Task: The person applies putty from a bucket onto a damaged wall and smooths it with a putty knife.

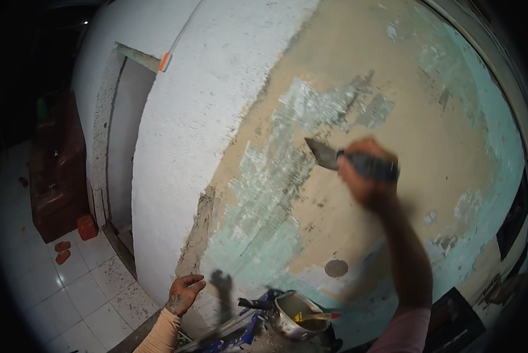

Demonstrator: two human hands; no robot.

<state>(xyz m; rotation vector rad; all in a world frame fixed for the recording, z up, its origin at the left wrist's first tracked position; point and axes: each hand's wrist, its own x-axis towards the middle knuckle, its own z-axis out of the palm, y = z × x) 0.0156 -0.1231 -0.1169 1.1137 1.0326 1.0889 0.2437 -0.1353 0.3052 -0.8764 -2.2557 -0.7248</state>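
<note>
My right hand is closed round the dark handle of a scraper with a tapering metal blade. The blade's tip points left, at the border between bare beige wall and a rough patch of pale green and white old paint. Whether the tip touches the wall I cannot tell. Low on the left, my left hand is held out by the wall with its fingers loosely bent and thumb apart, holding nothing. Just right of it, the hand's shadow falls on the wall.
Below stands a metal pot with a dark handle and a yellow, red-tipped tool lying across it. White wall and a doorway lie left. A dark red sofa, a red container and sandals rest on the debris-strewn tiled floor.
</note>
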